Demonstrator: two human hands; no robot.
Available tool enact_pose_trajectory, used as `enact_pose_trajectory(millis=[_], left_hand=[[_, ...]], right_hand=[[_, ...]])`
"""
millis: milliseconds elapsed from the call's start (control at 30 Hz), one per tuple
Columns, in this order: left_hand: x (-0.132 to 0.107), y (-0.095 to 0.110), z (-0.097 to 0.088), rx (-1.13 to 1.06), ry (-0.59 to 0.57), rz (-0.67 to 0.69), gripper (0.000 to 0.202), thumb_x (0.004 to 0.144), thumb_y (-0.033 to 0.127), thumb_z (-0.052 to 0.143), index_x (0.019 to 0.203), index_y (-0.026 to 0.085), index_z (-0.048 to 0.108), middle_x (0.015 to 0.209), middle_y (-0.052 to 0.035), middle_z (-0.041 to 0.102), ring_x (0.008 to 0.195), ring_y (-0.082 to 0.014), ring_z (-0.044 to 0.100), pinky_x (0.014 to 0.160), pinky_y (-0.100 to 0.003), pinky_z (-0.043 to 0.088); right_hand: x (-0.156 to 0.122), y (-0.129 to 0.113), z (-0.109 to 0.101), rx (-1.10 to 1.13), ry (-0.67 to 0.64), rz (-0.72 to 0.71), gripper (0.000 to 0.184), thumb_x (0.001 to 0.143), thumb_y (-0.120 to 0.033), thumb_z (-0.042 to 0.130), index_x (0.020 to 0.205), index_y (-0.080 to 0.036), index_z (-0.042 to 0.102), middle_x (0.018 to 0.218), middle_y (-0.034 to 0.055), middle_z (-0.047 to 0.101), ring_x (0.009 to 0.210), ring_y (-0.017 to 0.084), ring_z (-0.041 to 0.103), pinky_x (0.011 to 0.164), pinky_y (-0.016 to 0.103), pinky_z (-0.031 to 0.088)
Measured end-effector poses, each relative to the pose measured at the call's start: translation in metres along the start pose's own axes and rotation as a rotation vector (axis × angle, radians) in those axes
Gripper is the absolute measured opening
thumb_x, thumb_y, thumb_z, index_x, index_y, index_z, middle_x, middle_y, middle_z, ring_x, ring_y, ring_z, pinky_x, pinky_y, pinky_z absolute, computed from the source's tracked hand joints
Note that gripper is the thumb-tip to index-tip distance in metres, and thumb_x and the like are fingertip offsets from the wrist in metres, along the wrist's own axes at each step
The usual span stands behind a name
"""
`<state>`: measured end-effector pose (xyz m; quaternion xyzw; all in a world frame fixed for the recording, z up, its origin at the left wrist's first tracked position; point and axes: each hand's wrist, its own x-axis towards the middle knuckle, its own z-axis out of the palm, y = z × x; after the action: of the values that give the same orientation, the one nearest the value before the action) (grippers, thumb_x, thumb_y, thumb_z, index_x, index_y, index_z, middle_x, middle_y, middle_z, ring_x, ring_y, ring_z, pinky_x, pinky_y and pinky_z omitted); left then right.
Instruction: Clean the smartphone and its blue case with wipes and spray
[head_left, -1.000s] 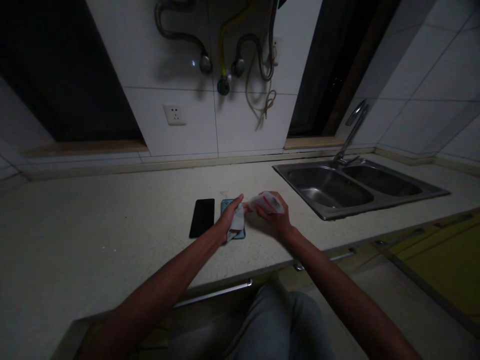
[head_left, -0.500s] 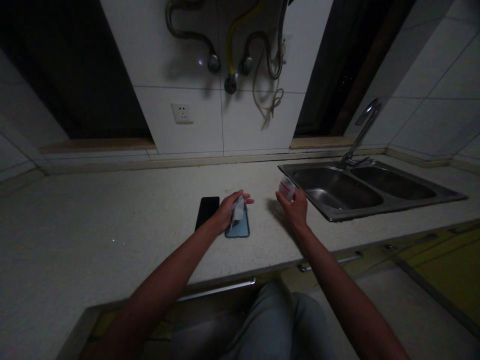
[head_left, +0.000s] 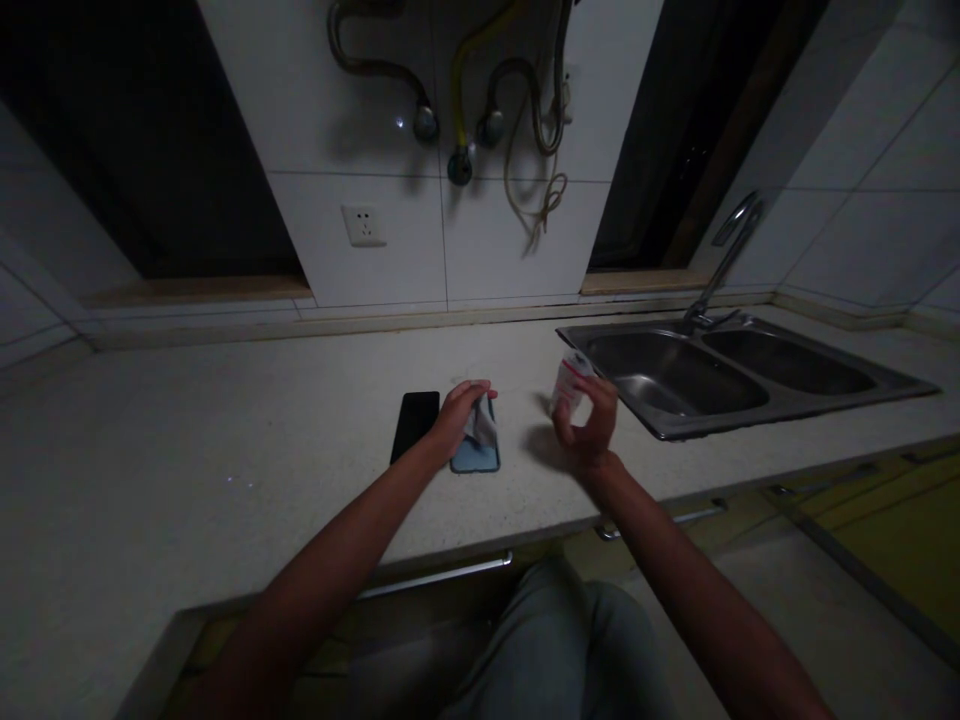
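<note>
My left hand (head_left: 459,412) is closed on a thin pale grey cloth (head_left: 482,424), which hangs over a light blue phone case (head_left: 475,458). The case lies flat on the counter, its upper part hidden by the hand and cloth. Just left of it lies a black phone (head_left: 414,418), partly covered by my left wrist. Between the thumb and fingers of my right hand (head_left: 589,420) is a small whitish packet with a red stripe (head_left: 568,388), lifted in front of the sink's left corner. Blur and dim light hide its details.
A steel double sink (head_left: 664,428) with a tap (head_left: 724,265) is set into the pale counter (head_left: 315,430) on the right. Pipes (head_left: 460,110) and a socket (head_left: 364,226) are on the tiled wall. Drawer handles (head_left: 442,578) run along the front edge.
My right hand has turned, tipping the striped packet so more of its side shows. My left fingers have curled in, and the cloth has shifted slightly lower and right over the case.
</note>
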<state>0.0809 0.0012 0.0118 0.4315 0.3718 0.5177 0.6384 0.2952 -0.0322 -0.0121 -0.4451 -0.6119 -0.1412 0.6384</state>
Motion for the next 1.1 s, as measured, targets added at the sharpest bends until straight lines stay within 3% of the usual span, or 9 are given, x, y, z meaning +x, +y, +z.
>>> enact_pose_trajectory(millis=[100, 200, 333, 467, 567, 667, 733, 933, 1100], left_hand=[[0.002, -0.002, 0.000, 0.058, 0.016, 0.055, 0.033, 0.079, 0.045, 0.068, 0.094, 0.016, 0.069, 0.088, -0.0066, 0.072, 0.077, -0.0164, 0.063, 0.067, -0.023, 0.046], [0.004, -0.002, 0.002, 0.064, 0.014, 0.049, 0.048, 0.083, 0.059, 0.061, 0.101, 0.015, 0.069, 0.091, -0.0085, 0.071, 0.076, -0.0181, 0.064, 0.069, -0.026, 0.047], [0.006, 0.001, 0.002, 0.078, 0.000, 0.044, 0.056, 0.087, 0.064, 0.054, 0.109, 0.015, 0.069, 0.099, -0.0112, 0.071, 0.086, -0.0213, 0.067, 0.074, -0.027, 0.049], [0.009, 0.001, -0.002, 0.132, 0.042, 0.095, 0.053, 0.089, 0.063, 0.053, 0.110, 0.017, 0.069, 0.114, -0.0124, 0.068, 0.107, -0.0249, 0.063, 0.085, -0.029, 0.048], [0.011, 0.002, -0.007, 0.207, 0.091, 0.118, 0.052, 0.090, 0.063, 0.050, 0.106, 0.018, 0.069, 0.115, -0.0126, 0.067, 0.110, -0.0256, 0.061, 0.089, -0.031, 0.046], [0.014, 0.005, -0.011, 0.327, 0.114, 0.190, 0.048, 0.093, 0.059, 0.047, 0.104, 0.018, 0.068, 0.110, -0.0120, 0.068, 0.107, -0.0252, 0.060, 0.090, -0.032, 0.045], [0.015, 0.009, -0.015, 0.425, 0.126, 0.235, 0.044, 0.095, 0.056, 0.045, 0.103, 0.018, 0.067, 0.108, -0.0115, 0.067, 0.102, -0.0255, 0.061, 0.087, -0.033, 0.046], [0.011, 0.012, -0.030, 0.976, 0.183, 0.386, 0.021, 0.083, 0.031, 0.066, 0.100, 0.018, 0.067, 0.114, -0.0152, 0.063, 0.112, -0.0301, 0.057, 0.098, -0.037, 0.040], [0.002, 0.011, -0.031, 1.564, 0.065, 0.279, 0.028, 0.087, 0.027, 0.057, 0.110, 0.012, 0.065, 0.112, -0.0204, 0.065, 0.113, -0.0337, 0.058, 0.097, -0.041, 0.042]], right_hand=[[-0.007, -0.017, 0.014, 0.171, -0.463, -0.082, 0.026, 0.080, -0.033, 0.063, 0.104, -0.025, 0.061, 0.097, 0.0094, 0.064, 0.087, 0.026, 0.062, 0.081, 0.045, 0.052], [-0.010, -0.030, 0.031, 0.293, -0.644, 0.043, 0.037, 0.086, -0.037, 0.060, 0.120, -0.022, 0.060, 0.107, 0.0112, 0.064, 0.083, 0.022, 0.061, 0.079, 0.040, 0.051], [-0.011, -0.034, 0.058, 0.545, -0.638, 0.511, 0.047, 0.088, -0.050, 0.058, 0.126, -0.022, 0.056, 0.105, 0.0065, 0.066, 0.067, 0.013, 0.057, 0.063, 0.029, 0.048], [-0.009, -0.034, 0.083, 0.754, -0.640, 0.787, 0.059, 0.071, -0.051, 0.075, 0.119, -0.020, 0.060, 0.067, -0.0058, 0.060, 0.051, 0.010, 0.049, 0.050, 0.023, 0.038], [-0.006, -0.031, 0.086, 0.789, -0.615, 0.855, 0.055, 0.063, -0.043, 0.081, 0.110, -0.019, 0.065, 0.053, -0.0108, 0.050, 0.045, 0.008, 0.041, 0.047, 0.022, 0.031], [-0.004, -0.027, 0.079, 0.786, -0.558, 0.923, 0.035, 0.061, -0.044, 0.081, 0.078, -0.017, 0.067, 0.057, -0.0050, 0.058, 0.050, 0.009, 0.046, 0.051, 0.024, 0.034], [-0.004, -0.025, 0.074, 0.801, -0.527, 0.977, 0.036, 0.061, -0.047, 0.082, 0.067, -0.018, 0.062, 0.060, -0.0026, 0.060, 0.053, 0.011, 0.049, 0.052, 0.025, 0.036], [-0.003, -0.025, 0.069, 0.897, -0.317, 1.002, 0.039, 0.067, -0.051, 0.079, 0.065, -0.021, 0.054, 0.057, -0.0053, 0.052, 0.052, 0.012, 0.046, 0.050, 0.025, 0.037], [-0.003, -0.029, 0.068, 0.868, -0.300, 1.042, 0.043, 0.063, -0.054, 0.080, 0.064, -0.021, 0.052, 0.056, -0.0057, 0.049, 0.052, 0.011, 0.042, 0.048, 0.024, 0.033]])
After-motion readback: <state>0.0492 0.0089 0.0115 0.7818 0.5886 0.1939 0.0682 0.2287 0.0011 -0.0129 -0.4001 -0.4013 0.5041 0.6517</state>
